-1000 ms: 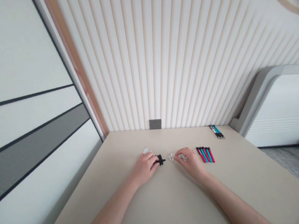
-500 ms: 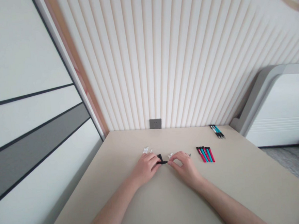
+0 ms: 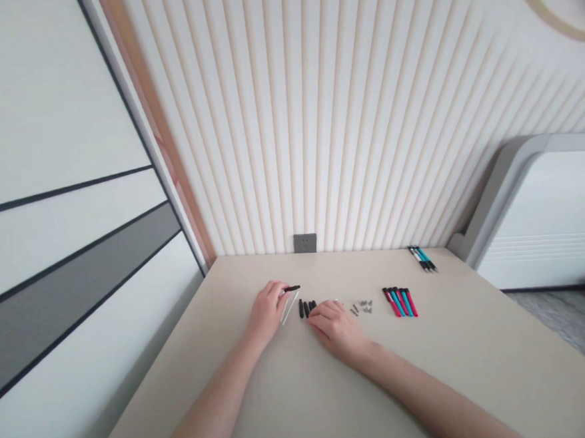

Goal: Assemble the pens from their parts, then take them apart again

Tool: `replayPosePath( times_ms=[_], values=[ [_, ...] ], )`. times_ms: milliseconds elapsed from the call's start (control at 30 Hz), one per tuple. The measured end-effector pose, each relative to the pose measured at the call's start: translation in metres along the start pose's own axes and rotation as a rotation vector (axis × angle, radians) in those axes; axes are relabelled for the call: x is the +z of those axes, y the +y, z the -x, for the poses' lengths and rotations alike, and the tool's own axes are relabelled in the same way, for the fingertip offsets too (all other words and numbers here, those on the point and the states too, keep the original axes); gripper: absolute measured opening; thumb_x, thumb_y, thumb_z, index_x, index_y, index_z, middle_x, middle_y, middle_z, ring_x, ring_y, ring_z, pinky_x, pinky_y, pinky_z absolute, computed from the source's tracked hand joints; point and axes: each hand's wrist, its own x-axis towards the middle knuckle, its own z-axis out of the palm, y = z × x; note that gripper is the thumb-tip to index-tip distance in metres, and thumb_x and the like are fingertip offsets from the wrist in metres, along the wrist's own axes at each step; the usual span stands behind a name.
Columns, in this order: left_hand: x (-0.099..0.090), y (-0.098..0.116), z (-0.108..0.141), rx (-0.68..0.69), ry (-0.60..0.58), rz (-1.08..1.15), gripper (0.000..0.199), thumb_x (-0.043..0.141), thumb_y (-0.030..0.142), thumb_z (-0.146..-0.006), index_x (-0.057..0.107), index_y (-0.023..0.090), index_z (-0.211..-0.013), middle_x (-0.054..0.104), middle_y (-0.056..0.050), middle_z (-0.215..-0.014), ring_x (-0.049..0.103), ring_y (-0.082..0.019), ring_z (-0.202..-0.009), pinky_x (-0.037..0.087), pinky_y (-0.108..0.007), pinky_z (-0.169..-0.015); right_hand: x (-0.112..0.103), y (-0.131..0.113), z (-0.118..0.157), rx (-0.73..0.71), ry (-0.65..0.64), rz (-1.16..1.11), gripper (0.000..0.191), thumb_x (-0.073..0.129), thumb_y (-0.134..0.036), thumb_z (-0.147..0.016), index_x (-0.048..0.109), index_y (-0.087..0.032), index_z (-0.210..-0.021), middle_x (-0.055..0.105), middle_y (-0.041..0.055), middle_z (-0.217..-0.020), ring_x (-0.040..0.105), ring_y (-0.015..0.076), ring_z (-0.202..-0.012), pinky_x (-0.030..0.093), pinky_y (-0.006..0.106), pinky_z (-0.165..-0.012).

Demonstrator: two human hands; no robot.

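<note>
My left hand (image 3: 267,307) is pinched around a short black pen barrel piece (image 3: 292,288), held nearly level above the table. Thin white pen refills (image 3: 289,307) lie slanted just beside its fingers. Several more black barrel pieces (image 3: 301,308) stand in a row between my hands. My right hand (image 3: 337,326) rests low over the right end of that row, its fingers drawn together and its fingertips at the pieces. What those fingers hold, if anything, is hidden. Small springs (image 3: 354,310) and little metallic parts (image 3: 366,305) lie to the right of this hand.
Red and teal pen barrels with black tops (image 3: 401,301) lie side by side on the right of the beige table (image 3: 294,392). Several pens (image 3: 423,258) lie near the back right corner. A dark wall socket (image 3: 305,243) sits behind the table.
My left hand has moved left and away from me with the black piece, towards the refills. My right hand has shifted left over the black row, uncovering the springs and metallic parts.
</note>
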Motion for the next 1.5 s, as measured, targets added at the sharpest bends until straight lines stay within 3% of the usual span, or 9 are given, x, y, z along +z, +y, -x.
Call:
replayPosePath(
  times_ms=[233,467,733,867,967,1033,1200,1267,1500],
  values=[
    [0.006,-0.019,0.001,-0.042,0.002,-0.031,0.010,0.052,0.017,-0.089,0.059,0.020,-0.095,0.065,-0.003,-0.092,0.061,-0.019,-0.085,0.049,-0.032,-0.079,0.019,-0.015,-0.044,-0.321,-0.165,0.296,0.009,0.055,-0.019,-0.093,0.063,-0.018,-0.098,0.068,0.0058,-0.098,0.057,0.0216,-0.094,0.041,0.035,-0.081],
    [0.008,-0.022,0.003,-0.046,-0.011,-0.047,0.009,0.055,0.015,-0.087,0.059,0.020,-0.093,0.064,-0.003,-0.091,0.060,-0.018,-0.083,0.047,-0.031,-0.078,0.015,-0.013,-0.048,-0.492,-0.216,0.348,0.012,0.053,-0.017,-0.094,0.063,-0.018,-0.086,0.065,0.0034,-0.084,0.056,0.0191,-0.083,0.037,0.034,-0.074],
    [0.010,-0.017,0.004,-0.038,-0.051,-0.025,0.010,0.054,0.015,-0.087,0.060,0.020,-0.094,0.064,-0.003,-0.093,0.060,-0.019,-0.087,0.047,-0.030,-0.080,0.013,-0.009,-0.037,-0.728,-0.102,0.321,0.025,0.041,-0.014,-0.098,0.060,-0.017,-0.081,0.061,0.0029,-0.077,0.051,0.0149,-0.069,0.036,0.033,-0.071],
    [0.010,-0.017,0.005,-0.038,-0.069,-0.007,0.011,0.052,0.018,-0.089,0.061,0.021,-0.095,0.065,-0.003,-0.095,0.060,-0.019,-0.092,0.046,-0.032,-0.084,0.005,-0.010,-0.033,-0.735,-0.038,0.196,0.024,0.038,-0.012,-0.098,0.061,-0.016,-0.091,0.065,0.0050,-0.082,0.054,0.0143,-0.070,0.040,0.032,-0.072],
    [0.008,-0.013,0.006,-0.019,-0.108,-0.001,0.012,0.051,0.023,-0.091,0.061,0.020,-0.098,0.065,-0.004,-0.095,0.060,-0.020,-0.090,0.046,-0.032,-0.084,-0.007,-0.004,-0.020,-0.599,0.018,0.015,0.023,0.038,-0.011,-0.098,0.059,-0.016,-0.107,0.068,0.0087,-0.098,0.060,0.0158,-0.081,0.044,0.032,-0.077],
    [0.007,-0.007,0.006,0.004,-0.133,-0.013,0.013,0.051,0.026,-0.093,0.061,0.020,-0.098,0.065,-0.004,-0.094,0.060,-0.020,-0.088,0.046,-0.033,-0.082,-0.013,0.005,-0.005,-0.403,0.082,-0.124,0.023,0.041,-0.013,-0.097,0.058,-0.017,-0.112,0.069,0.0086,-0.099,0.062,0.0177,-0.088,0.046,0.033,-0.080],
    [0.010,0.010,0.009,0.077,-0.190,-0.035,0.005,0.056,0.023,-0.091,0.060,0.021,-0.093,0.066,-0.004,-0.094,0.060,-0.021,-0.089,0.046,-0.034,-0.081,-0.014,0.035,0.028,0.352,0.465,-0.533,0.030,0.052,-0.033,-0.093,0.056,-0.022,-0.121,0.067,0.0064,-0.091,0.064,0.0196,-0.081,0.053,0.034,-0.071],
    [0.011,0.016,0.010,0.106,-0.199,-0.034,0.004,0.057,0.021,-0.090,0.060,0.021,-0.093,0.066,-0.003,-0.094,0.061,-0.021,-0.090,0.046,-0.035,-0.083,-0.013,0.043,0.029,0.558,0.576,-0.762,0.035,0.057,-0.041,-0.089,0.056,-0.021,-0.118,0.066,0.0059,-0.090,0.064,0.0186,-0.076,0.054,0.033,-0.067],
    [0.010,0.021,0.010,0.150,-0.230,-0.051,0.005,0.057,0.023,-0.091,0.060,0.022,-0.094,0.067,-0.003,-0.095,0.061,-0.021,-0.090,0.045,-0.036,-0.083,-0.020,0.045,0.018,0.654,0.611,-1.083,0.030,0.071,-0.042,-0.078,0.058,-0.020,-0.095,0.069,0.0053,-0.090,0.066,0.0175,-0.075,0.054,0.033,-0.071]
  ],
)
